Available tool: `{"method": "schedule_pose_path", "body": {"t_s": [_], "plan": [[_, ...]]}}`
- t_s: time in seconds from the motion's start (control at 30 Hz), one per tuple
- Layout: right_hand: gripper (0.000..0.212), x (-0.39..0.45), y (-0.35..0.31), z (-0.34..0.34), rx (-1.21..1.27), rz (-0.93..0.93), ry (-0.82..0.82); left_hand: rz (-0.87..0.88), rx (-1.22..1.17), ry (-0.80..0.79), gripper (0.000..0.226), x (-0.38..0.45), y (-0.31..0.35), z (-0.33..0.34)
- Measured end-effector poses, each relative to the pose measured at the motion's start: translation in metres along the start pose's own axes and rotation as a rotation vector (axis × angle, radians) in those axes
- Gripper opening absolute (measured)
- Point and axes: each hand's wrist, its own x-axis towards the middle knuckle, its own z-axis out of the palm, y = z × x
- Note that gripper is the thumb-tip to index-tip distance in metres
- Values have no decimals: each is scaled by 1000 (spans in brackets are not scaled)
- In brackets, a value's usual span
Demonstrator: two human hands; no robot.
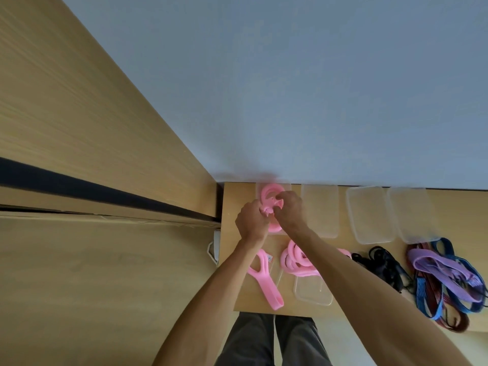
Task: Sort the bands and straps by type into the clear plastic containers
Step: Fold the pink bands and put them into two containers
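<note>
Sorting looks barely begun: on the wooden table (239, 286), only the leftmost clear container (286, 186) against the wall holds anything, a few pink bands (268, 192), while the three containers (369, 215) to its right appear empty. A mixed heap of purple, blue and maroon straps (443, 273) waits at the right, black cords (383, 262) beside it, more loose pink bands (293, 260) nearer the table's front edge. Over that first container, the left hand (250, 220) and right hand (289, 207) both curl closed, fingers pinching one pink band between them.
</note>
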Motion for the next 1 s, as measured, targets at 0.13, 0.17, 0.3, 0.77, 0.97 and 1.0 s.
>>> {"method": "schedule_pose_path", "body": {"t_s": [0.13,0.17,0.3,0.77,0.97,1.0], "plan": [[24,-6,4,0,-207,-215,18,84,125,-21,13,4,-9,-1],[25,-7,8,2,-279,-264,-1,105,136,-33,14,4,-11,0],[32,-7,21,11,-478,-311,-24,197,216,-73,14,1,-18,5],[54,-37,33,5,-461,-386,119,190,-112,65,21,-20,-44,-5],[19,-75,37,11,-233,-303,138,-93,-58,-79,19,-39,-70,-5],[13,-80,40,13,-273,-232,38,-119,-26,-122,21,-44,-74,-3]]}}
